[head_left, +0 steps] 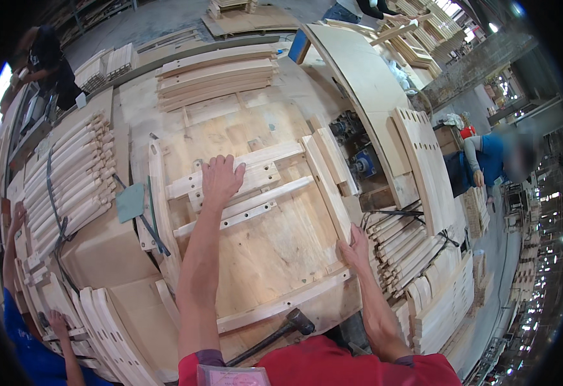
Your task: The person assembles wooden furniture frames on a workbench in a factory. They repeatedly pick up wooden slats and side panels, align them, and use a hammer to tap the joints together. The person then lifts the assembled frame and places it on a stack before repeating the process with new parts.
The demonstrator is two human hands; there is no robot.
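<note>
A pale wooden frame lies on a plywood worktop (255, 251) in front of me. My left hand (222, 183) is closed over the drilled wooden rail (268, 156) at its far side, fingers curled on the far edge. Nearer me, a narrower slat with holes (249, 206) crosses between the side posts. My right hand (356, 249) grips the lower end of the right wooden post (326, 186), thumb on top. The left post (157, 186) stands apart from both hands. Closest to me lies the front rail (284, 301), with a black-headed mallet (299, 321) beside it.
Curved boards (217, 77) are stacked beyond the frame. Bundled wooden spindles (69, 174) lie at left, more (400, 248) at right. A long panel (365, 71) borders the right side. A blue-sleeved person's hand (56, 323) is at lower left; another person (487, 161) stands right.
</note>
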